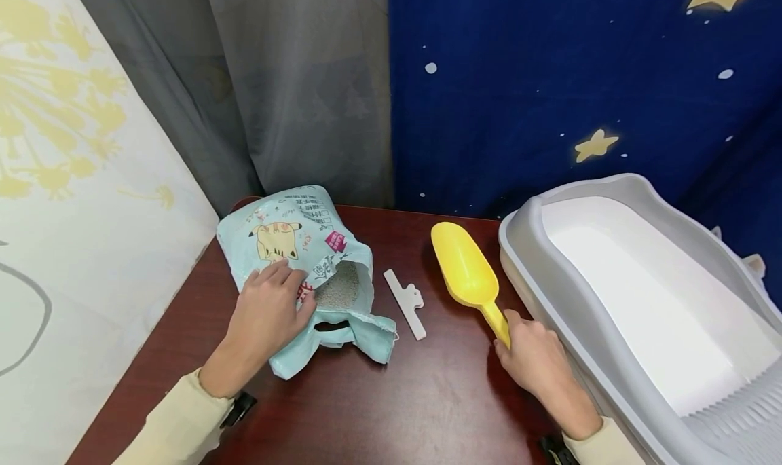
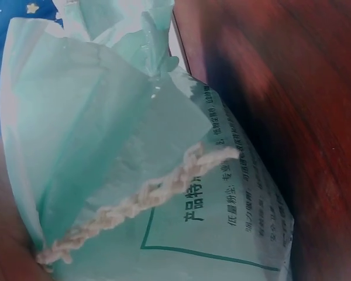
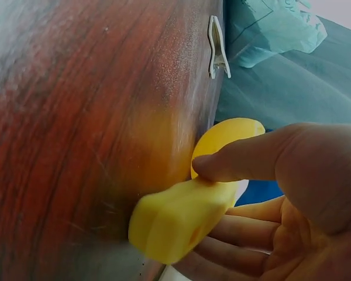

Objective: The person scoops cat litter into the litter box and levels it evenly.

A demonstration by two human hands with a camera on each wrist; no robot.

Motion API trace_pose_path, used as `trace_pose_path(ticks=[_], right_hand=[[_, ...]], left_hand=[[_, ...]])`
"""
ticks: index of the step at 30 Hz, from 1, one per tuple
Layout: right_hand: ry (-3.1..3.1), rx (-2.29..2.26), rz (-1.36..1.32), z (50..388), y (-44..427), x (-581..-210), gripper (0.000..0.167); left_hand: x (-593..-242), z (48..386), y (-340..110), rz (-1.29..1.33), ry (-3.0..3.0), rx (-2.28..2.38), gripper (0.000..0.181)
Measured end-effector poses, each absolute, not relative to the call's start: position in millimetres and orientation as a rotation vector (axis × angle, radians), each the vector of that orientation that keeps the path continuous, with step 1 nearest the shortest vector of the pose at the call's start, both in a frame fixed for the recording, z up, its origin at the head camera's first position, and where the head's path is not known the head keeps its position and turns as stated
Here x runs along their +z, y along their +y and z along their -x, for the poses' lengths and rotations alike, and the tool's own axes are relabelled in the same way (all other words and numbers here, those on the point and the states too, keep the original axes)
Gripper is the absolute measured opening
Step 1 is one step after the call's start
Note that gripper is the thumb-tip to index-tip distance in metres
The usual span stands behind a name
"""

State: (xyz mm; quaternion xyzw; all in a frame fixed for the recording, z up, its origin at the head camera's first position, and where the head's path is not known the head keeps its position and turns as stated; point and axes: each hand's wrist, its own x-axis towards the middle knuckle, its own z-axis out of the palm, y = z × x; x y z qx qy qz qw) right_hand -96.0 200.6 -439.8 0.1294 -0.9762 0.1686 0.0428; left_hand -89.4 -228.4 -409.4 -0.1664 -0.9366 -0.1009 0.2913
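Observation:
A light-blue cat litter bag (image 1: pixel 287 231) lies on the table with its mouth torn open, showing grey granules (image 1: pixel 342 287) inside. My left hand (image 1: pixel 267 309) grips the bag beside that opening; in the left wrist view only its edge shows, next to the bag's braided cord (image 2: pixel 140 199). On the right, a yellow scoop (image 1: pixel 466 265) has its handle in my right hand (image 1: pixel 534 356). The right wrist view shows the thumb on top of the handle (image 3: pixel 181 216) and the fingers beneath. No granules show in the scoop's bowl.
Between bag and scoop lies a white sealing clip (image 1: pixel 406 303). A grey litter box (image 1: pixel 525 237) with a white inside stands at the right, close to my right hand. Curtains (image 1: pixel 501 98) hang behind the dark red table (image 1: pixel 415 397); a patterned wall (image 1: pixel 122 200) borders its left.

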Motion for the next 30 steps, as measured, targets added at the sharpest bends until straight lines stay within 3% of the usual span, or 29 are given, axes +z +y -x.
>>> trace_pose_path(ticks=[13, 30], right_hand=[[-2.964, 0.69, -0.458, 101.9, 204.4, -443.6, 0.047], [-2.89, 0.835, -0.501, 90.3, 202.4, -426.7, 0.031]], left_hand=[[-413.5, 88.4, -231.4, 0.455, -2.473, -0.297, 0.022], [-415.4, 90.7, -235.1, 0.5, -2.404, -0.332, 0.021]])
